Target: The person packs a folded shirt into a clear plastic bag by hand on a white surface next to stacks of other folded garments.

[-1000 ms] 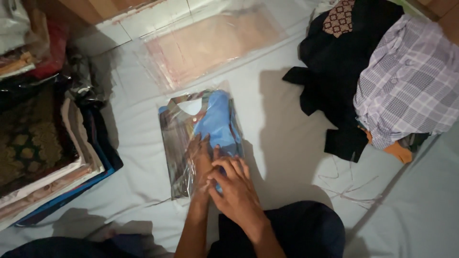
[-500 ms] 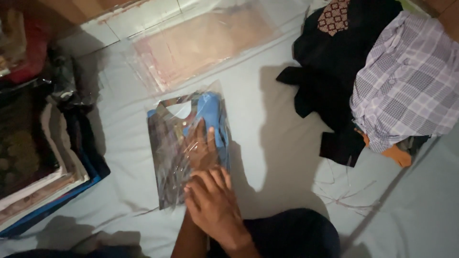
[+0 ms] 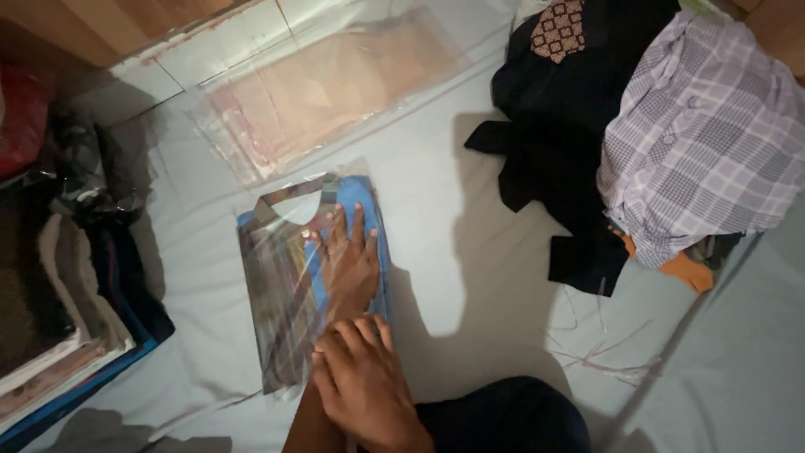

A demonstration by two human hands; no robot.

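Clear plastic is seen around the folded blue shirt point(image 3: 314, 277), which lies on the grey sheet point(image 3: 470, 252) just below the empty plastic sleeves point(image 3: 335, 84). The left hand point(image 3: 348, 264) is pushed flat and open inside the bag, while the right hand point(image 3: 365, 382) is pressed open on its near end.

Left hand point(image 3: 350, 267): flat, palm down, fingers stretched forward and lightly spread, seen through clear film; forearm runs back toward body under other hand. Right hand point(image 3: 362, 387): palm down, lying across left wrist, fingers together and pointing forward-left, knuckles up, grip empty. Both hands open, pressing flat. Dark-clad knee at lower right.
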